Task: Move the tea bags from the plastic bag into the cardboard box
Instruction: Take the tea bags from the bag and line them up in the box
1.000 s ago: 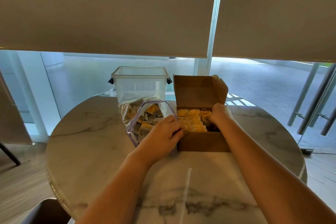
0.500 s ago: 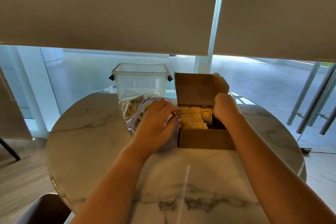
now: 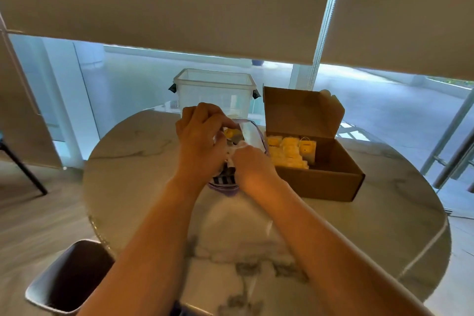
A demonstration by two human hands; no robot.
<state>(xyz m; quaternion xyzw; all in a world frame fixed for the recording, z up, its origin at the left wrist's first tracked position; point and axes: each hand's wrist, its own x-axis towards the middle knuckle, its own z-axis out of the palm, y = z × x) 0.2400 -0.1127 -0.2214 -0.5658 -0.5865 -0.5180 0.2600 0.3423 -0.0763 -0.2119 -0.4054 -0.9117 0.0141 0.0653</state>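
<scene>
Both hands are at the mouth of the plastic bag [image 3: 250,133], which stands on the marble table [image 3: 359,238] just left of the cardboard box [image 3: 323,179]. The left hand [image 3: 200,146] has its fingers curled over the bag's rim, pinching the clear film and holding the opening up; the right hand [image 3: 252,164] is pushed in from the near side with its knuckles toward the camera, so its fingertips are hidden and I cannot tell whether they hold a tea bag or are only reaching. A few yellow tea bags in the bag [image 3: 230,133] show through the opening, just beyond the right hand's fingers. The box lies to the right of both hands, its lid flap standing up at the far side and its long axis running from left to right; the right hand is the nearer one to it. Yellow-tagged tea bags in the box [image 3: 289,151] already fill its left part, while the right part shows bare cardboard, so the job looks well along but unfinished. The next carry would be a short move rightward over the box's low left wall. Behind the bag stands a clear plastic tub [image 3: 214,90]. The table is round, with a dark chair [image 3: 66,279] at its near left edge and roller blinds [image 3: 179,2] drawn partway over tall windows beyond.
</scene>
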